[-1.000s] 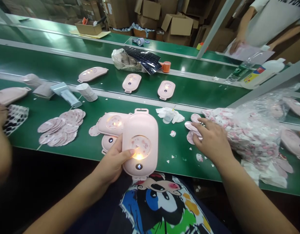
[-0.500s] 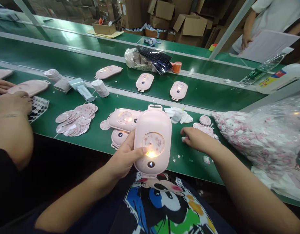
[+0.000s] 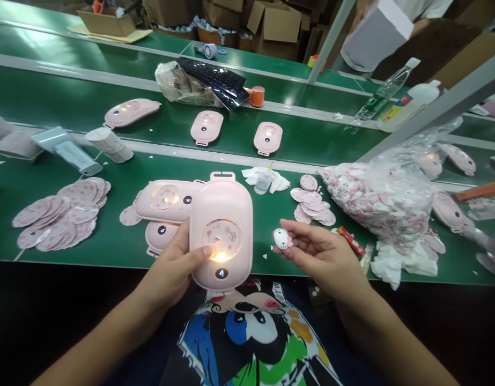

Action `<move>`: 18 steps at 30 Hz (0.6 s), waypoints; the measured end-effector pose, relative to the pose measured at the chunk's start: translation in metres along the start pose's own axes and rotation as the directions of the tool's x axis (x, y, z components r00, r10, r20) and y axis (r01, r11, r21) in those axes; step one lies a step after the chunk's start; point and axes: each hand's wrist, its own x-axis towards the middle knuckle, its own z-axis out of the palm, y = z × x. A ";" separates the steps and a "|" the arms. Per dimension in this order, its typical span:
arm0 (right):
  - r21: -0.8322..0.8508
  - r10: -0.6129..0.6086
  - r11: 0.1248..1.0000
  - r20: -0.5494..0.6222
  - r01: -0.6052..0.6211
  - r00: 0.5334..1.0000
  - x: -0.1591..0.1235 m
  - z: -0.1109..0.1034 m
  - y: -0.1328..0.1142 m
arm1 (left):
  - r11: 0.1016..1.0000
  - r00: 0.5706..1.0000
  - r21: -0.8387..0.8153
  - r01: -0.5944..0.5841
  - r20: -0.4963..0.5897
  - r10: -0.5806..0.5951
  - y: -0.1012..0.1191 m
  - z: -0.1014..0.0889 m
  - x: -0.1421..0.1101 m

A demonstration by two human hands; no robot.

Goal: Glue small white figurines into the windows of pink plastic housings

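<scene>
**Left hand [image 3: 169,271] grips a lit pink device [image 3: 221,241]; right hand [image 3: 322,257] pinches a white cat-face sticker [image 3: 282,238]**

At the left of the near green conveyor belt [image 3: 110,249], round pink stickers [image 3: 58,212] lie in a loose overlapping spread. A rolled white sheet [image 3: 108,145] rests on the far side of them, beside a pale blue packet [image 3: 66,150]. Next come two more pink devices [image 3: 164,201], lying against each other, with a single loose sticker [image 3: 128,216] at their left.

The left hand closes around the upright device, holding it over the belt's near edge. Its thumb [image 3: 207,250] lies on the round panel, just beside the glow. Beyond the device sit crumpled tissue [image 3: 277,182] and a small clear bottle [image 3: 263,183].

The right hand is held above the belt with its fingers curled in, the sticker caught at their tips. Further right are a small heap of round stickers [image 3: 311,201], a red strip [image 3: 351,240] and a bulging clear bag of stickers [image 3: 376,203].

On the far belt [image 3: 311,145], three pink devices [image 3: 207,127] lie in a row. Beyond the belts stands a co-worker in a white shirt [image 3: 430,8].
</scene>
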 end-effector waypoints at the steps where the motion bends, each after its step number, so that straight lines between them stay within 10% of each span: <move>1: -0.047 -0.033 0.998 -0.034 0.032 0.999 -0.002 0.001 -0.003 | 1.000 1.000 0.008 -0.003 -0.009 0.003 0.000 0.000 0.000; 9: -0.295 -0.396 0.880 -0.025 0.371 0.918 -0.004 0.002 -0.009 | 0.999 0.999 0.030 -0.021 -0.034 0.022 -0.003 -0.002 0.001; 18: -0.353 -0.429 0.851 -0.040 0.389 0.903 -0.003 0.007 -0.011 | 1.000 1.000 0.010 -0.010 -0.022 0.010 -0.002 0.000 -0.002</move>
